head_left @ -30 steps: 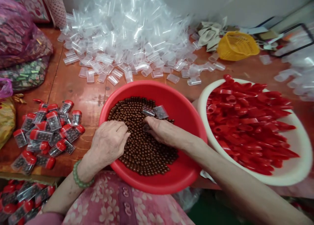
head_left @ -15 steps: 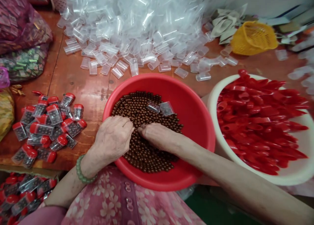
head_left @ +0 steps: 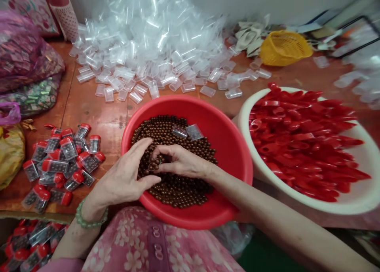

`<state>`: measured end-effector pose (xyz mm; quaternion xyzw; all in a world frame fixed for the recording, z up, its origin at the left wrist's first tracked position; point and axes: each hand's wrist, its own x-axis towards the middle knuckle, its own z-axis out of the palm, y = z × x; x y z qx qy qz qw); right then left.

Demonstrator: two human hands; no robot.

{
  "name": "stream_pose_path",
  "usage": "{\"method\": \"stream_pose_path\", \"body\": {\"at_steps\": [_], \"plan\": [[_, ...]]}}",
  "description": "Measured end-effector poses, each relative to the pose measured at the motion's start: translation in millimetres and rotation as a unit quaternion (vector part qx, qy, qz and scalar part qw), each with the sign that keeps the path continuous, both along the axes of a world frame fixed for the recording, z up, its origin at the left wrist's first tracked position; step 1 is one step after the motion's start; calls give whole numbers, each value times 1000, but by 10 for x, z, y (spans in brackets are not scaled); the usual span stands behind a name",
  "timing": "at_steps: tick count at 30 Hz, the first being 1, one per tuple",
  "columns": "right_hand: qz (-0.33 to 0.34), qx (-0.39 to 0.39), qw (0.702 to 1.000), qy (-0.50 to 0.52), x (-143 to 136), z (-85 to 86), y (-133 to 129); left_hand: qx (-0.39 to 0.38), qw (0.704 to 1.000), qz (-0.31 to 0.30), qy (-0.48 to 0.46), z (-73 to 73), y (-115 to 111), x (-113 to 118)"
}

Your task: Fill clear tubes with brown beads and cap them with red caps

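A red basin (head_left: 231, 157) holds many small brown balls (head_left: 181, 196), with two clear cases (head_left: 194, 132) lying on top of them. Over the basin's left rim, my left hand (head_left: 127, 173) is open, thumb and fingers apart, with nothing visible in it. My right hand (head_left: 178, 161) is just right of it, above the balls, with its thumb and fingers closed round a clear case filled with brown balls (head_left: 153, 165). The mouth of that case faces my left hand.
Clear cases (head_left: 154, 42) are heaped at the back. A white basin (head_left: 366, 185) of red caps (head_left: 299, 141) stands right. Filled, red-capped cases (head_left: 68, 147) lie left, near plastic bags (head_left: 26, 50). A yellow basket (head_left: 283, 48) is at the back right.
My left hand has opened and moved slightly left. My right hand has come up out of the balls, and the ball-filled case now shows in its fingers. The view has shifted a little.
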<state>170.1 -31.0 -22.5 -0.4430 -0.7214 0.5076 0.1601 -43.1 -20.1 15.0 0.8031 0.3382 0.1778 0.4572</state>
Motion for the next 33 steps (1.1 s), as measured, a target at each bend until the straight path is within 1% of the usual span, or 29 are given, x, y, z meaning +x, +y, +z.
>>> {"method": "stream_pose_path", "body": {"at_steps": [3, 5, 7, 9, 11, 13, 15, 16, 17, 18, 19, 20, 21, 22, 23, 24, 26, 27, 28, 30, 33], "plan": [[-72, -29, 988, 134, 41, 137, -37, -11, 1000, -5, 8, -12, -26, 84], [-93, -16, 983, 158, 46, 200, -71, -33, 999, -11, -18, -32, -27, 169], [-117, 11, 981, 157, 38, 245, -118, -71, 996, -13, -42, -44, -16, 231], [-137, 49, 980, 135, 25, 291, -181, -108, 993, -7, -49, -47, 4, 254], [-136, 96, 982, 85, 19, 360, -258, -132, 990, 14, -42, -50, 29, 246], [-115, 140, 983, 2, 41, 451, -339, -149, 987, 53, -39, -62, 54, 234], [-96, 165, 978, -87, 134, 545, -421, -151, 984, 86, -37, -78, 65, 236], [-105, 175, 971, -122, 223, 581, -463, -138, 986, 89, -28, -87, 63, 243], [-131, 188, 961, -155, 347, 605, -505, -119, 989, 83, -13, -94, 57, 253], [-174, 206, 945, -182, 507, 612, -549, -96, 993, 70, 5, -101, 50, 263], [-246, 227, 916, -223, 699, 601, -594, -79, 995, 60, 20, -108, 43, 272], [-310, 252, 871, -285, 918, 574, -639, -71, 996, 54, 29, -114, 41, 278], [-359, 265, 824, -348, 1153, 533, -683, -74, 995, 56, 32, -122, 43, 280], [-411, 258, 777, -400, 1392, 483, -722, -86, 994, 63, 30, -131, 50, 277], [-453, 232, 743, -435, 1624, 429, -754, -98, 992, 73, 24, -143, 62, 271], [-483, 202, 723, -450, 1839, 378, -773, -109, 991, 80, 20, -156, 75, 263], [-520, 155, 708, -451, 2189, 294, -759, -118, 990, 82, 17, -186, 100, 248], [-533, 146, 703, -448, 2319, 264, -722, -117, 990, 80, 18, -199, 108, 242], [-537, 140, 704, -444, 2420, 242, -669, -115, 990, 78, 19, -209, 112, 237], [-523, 124, 714, -448, 2544, 213, -532, -109, 991, 78, 23, -215, 109, 234], [-480, 83, 736, -471, 2601, 178, -358, -100, 992, 80, 21, -187, 94, 236]]}}
